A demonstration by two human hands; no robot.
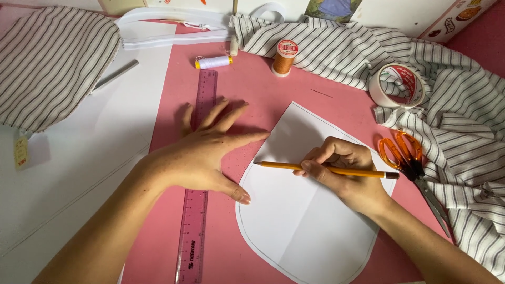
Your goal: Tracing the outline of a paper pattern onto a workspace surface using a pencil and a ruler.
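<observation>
While the left hand flattens a ruler, the right hand (gripping a pencil) marks paper.

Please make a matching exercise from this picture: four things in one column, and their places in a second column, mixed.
Things:
1. pencil
2. ruler
3. scissors
4. tape roll

Places:
A. under the left hand
B. on the striped cloth, at the upper right
C. in the right hand, over the white paper shape
D. on the pink surface, right of the paper shape

Pairs: 1-C, 2-A, 3-D, 4-B
</observation>
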